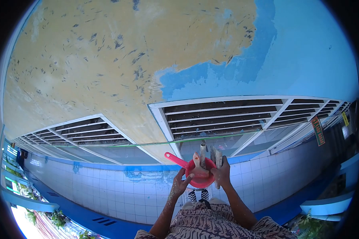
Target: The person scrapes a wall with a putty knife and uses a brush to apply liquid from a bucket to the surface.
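My left hand is closed on the left rim of a red dipper, whose handle points up and left. Inside the dipper stand a wide scraper or brush with a pale handle and a grey tube-like tool handle. At the right rim, my right hand is closed around a flat, grey-stained tool, its thumb reaching the dipper. Parts of both palms are hidden.
Ahead is a wall with scraped yellowish and blue paint. Louvred windows run below it. A hanging sign is at the right. Below are white tiles, my checkered shoes and plants beyond the blue edge.
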Motion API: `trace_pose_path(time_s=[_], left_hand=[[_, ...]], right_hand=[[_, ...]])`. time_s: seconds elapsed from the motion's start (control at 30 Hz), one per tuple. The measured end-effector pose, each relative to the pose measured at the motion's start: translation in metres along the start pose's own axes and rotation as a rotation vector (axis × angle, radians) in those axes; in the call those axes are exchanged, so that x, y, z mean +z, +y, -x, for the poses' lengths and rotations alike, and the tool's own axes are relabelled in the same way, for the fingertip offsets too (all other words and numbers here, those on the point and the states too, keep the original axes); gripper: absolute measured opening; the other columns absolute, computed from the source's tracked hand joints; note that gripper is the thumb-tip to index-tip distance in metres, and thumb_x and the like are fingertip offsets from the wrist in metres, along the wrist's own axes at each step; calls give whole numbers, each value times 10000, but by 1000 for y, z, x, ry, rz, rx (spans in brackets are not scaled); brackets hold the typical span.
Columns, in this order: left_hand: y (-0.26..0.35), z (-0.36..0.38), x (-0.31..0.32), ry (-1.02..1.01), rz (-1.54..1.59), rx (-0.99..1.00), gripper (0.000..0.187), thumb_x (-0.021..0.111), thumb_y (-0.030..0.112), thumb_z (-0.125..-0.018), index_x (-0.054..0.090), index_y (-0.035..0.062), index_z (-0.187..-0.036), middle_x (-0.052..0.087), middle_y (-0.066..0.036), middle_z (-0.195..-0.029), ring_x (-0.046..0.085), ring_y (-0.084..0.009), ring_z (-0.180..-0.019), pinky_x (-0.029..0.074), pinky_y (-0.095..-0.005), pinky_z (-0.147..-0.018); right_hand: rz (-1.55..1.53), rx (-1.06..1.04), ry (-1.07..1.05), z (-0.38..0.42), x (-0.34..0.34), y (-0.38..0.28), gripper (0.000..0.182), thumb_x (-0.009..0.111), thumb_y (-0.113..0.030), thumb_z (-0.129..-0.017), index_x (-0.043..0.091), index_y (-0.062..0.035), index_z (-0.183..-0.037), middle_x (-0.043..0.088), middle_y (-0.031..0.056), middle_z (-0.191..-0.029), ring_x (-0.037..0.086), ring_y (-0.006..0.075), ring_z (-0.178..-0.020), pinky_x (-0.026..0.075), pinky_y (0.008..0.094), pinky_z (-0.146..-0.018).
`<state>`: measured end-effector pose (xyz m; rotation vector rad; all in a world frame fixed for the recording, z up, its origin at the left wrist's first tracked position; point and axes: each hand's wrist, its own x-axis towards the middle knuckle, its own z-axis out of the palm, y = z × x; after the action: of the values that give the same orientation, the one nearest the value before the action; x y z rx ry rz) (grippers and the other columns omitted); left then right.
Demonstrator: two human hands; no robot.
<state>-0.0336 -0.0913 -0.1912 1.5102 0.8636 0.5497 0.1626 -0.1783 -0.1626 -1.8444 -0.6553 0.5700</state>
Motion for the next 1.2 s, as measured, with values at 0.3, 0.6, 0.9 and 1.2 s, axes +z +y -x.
trace_pose_path(time_s=[0.3, 0.6, 0.9, 1.2], left_hand=[[-47, 5, -12, -238, 629, -62, 899, 487, 674, -908, 279, 43, -1514, 405, -132, -1481, 381, -257, -1367, 319, -394, -1111], [7, 13, -33, 490, -284, 341, 375, 616, 272, -936, 629, 7, -672, 547, -127, -544, 576, -313, -538, 437, -432, -566], [76, 13, -28, 412, -1057, 729, 306, 717, 74, -746, 668, 53, -1048, 616, -145, -1146, 584, -333, -1140, 469, -535, -944], [41, -36, -21, 24, -1047, 816, 185, 675, 149, -724, 615, 51, -870, 618, -84, -769, 641, -254, -776, 502, -393, -725]], right_hand=[[31, -30, -114, 7, -14, -52, 354, 635, -24, -620, 503, 2, -947, 596, 132, -792, 592, 226, -712, 497, 349, -683], [162, -15, -96, 3, -33, -56, 350, 655, -35, -625, 505, 8, -938, 631, 191, -790, 638, 303, -713, 508, 382, -705], [180, -10, -139, 0, -44, -52, 342, 651, -19, -620, 495, 9, -922, 630, 202, -793, 644, 303, -722, 509, 384, -699], [261, -65, -134, 5, -37, -48, 334, 632, -18, -614, 485, 11, -912, 600, 214, -761, 620, 338, -696, 501, 397, -685]])
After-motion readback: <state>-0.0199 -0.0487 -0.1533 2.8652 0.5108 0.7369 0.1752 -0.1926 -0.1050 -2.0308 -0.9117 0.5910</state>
